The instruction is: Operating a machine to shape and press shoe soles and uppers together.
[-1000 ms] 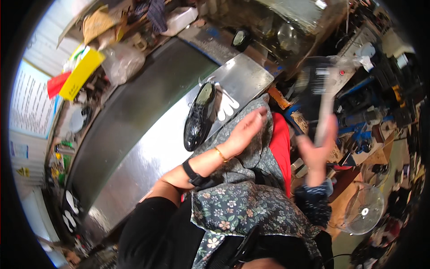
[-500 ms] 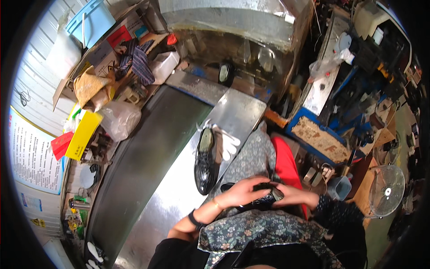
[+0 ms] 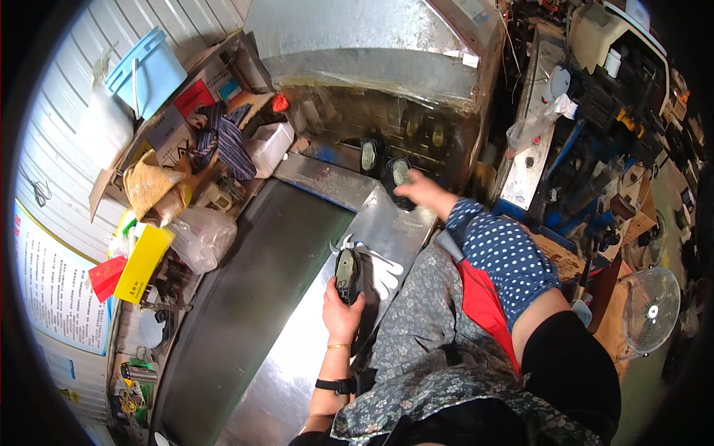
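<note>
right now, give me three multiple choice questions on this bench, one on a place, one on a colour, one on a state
1. Where does the white glove lie?
A. on the metal table beside the left hand's shoe
B. on the fan
C. on the yellow box

2. What colour is the right sleeve?
A. plain green
B. blue with white dots
C. orange

3. What is the left hand doing?
A. resting flat and empty
B. gripping a black shoe
C. holding a cup

Answers:
A, the glove lies beside the shoe.
B, the sleeve is dotted blue.
B, its fingers wrap the shoe.
</note>
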